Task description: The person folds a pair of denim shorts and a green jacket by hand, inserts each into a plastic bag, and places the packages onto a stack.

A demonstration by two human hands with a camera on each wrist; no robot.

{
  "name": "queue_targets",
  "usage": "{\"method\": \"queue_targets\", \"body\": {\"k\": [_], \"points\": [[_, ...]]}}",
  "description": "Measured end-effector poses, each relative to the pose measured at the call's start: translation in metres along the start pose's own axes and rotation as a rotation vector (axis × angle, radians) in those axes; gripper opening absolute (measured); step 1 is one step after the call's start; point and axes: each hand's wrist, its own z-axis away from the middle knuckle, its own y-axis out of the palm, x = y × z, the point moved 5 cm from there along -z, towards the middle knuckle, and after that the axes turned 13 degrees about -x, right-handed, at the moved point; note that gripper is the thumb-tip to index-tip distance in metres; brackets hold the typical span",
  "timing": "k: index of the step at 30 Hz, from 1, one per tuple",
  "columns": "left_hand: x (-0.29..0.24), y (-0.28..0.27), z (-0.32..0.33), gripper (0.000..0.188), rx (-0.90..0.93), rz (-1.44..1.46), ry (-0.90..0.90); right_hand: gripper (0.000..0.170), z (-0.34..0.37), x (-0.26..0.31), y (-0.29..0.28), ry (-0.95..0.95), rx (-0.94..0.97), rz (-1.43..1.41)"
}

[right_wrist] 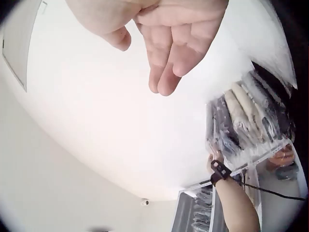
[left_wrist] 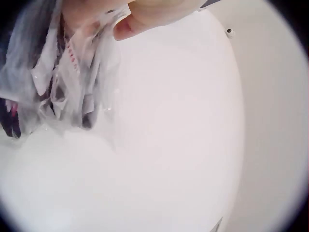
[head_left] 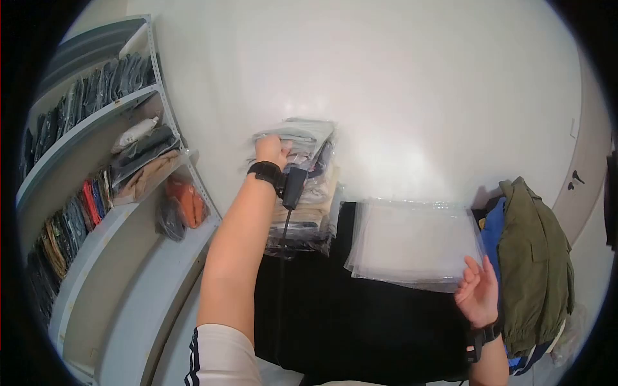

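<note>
My left hand is at the top of a stack of folded clothes in clear plastic bags. It grips the edge of the topmost bagged garment, which is pale grey. In the left wrist view the thumb shows beside crumpled clear plastic, while the fingertips are partly hidden. Over the right front corner of a pile of clear plastic bags, my right hand is raised, palm turned up and fingers loosely bent. Nothing lies in that palm in the right wrist view.
A black table surface lies under the stack and the bags. Grey shelves with bagged clothes stand along the left. An olive jacket and a blue garment hang at the right. Behind is a white wall. A cable trails from the left wrist.
</note>
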Motion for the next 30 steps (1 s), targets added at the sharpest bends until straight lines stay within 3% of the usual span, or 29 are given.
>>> {"method": "queue_targets", "body": {"k": [2, 4, 5, 12, 14, 16, 17, 21, 22, 24, 25, 27, 30], "points": [[-0.023, -0.023, 0.019, 0.030, 0.023, -0.118, 0.090, 0.039, 0.002, 0.019, -0.026, -0.116, -0.125, -0.008], [-0.054, -0.054, 0.034, 0.038, -0.032, 0.297, -0.085, 0.037, 0.006, 0.022, -0.026, -0.128, -0.122, -0.004], [-0.056, -0.061, 0.036, 0.038, -0.028, 0.288, -0.088, 0.037, 0.006, 0.022, -0.027, -0.125, -0.120, -0.013], [-0.026, -0.089, 0.047, 0.047, -0.358, 1.116, -0.715, 0.037, 0.007, 0.013, -0.027, -0.053, -0.023, -0.063], [-0.060, -0.116, 0.079, 0.052, -0.697, 0.716, -0.354, 0.036, 0.009, 0.011, -0.029, -0.025, -0.014, -0.064], [-0.075, -0.115, 0.099, 0.049, -0.544, 0.705, -0.053, 0.036, 0.008, 0.011, -0.035, -0.026, 0.064, -0.080], [-0.083, -0.109, 0.112, 0.044, -0.456, 0.700, -0.036, 0.036, 0.012, 0.011, -0.031, -0.022, 0.058, -0.090], [-0.095, -0.072, 0.183, 0.030, -0.264, 0.762, -0.246, 0.034, 0.018, 0.020, -0.028, -0.061, 0.048, -0.056], [-0.082, -0.055, 0.201, 0.030, -0.276, 0.744, -0.165, 0.034, 0.021, 0.025, -0.030, -0.091, 0.047, -0.030], [-0.092, -0.044, 0.241, 0.031, -0.094, 0.753, -0.392, 0.035, 0.024, 0.040, -0.038, -0.160, 0.003, -0.003], [-0.095, -0.043, 0.257, 0.031, -0.081, 0.765, -0.392, 0.035, 0.025, 0.051, -0.042, -0.204, -0.040, -0.005], [-0.089, -0.028, 0.288, 0.033, 0.103, 0.797, -0.616, 0.037, 0.025, 0.084, -0.055, -0.368, -0.253, 0.180], [-0.085, -0.024, 0.313, 0.034, 0.174, 0.814, -0.648, 0.041, 0.020, 0.161, -0.090, -0.960, -0.715, 0.757]]}}
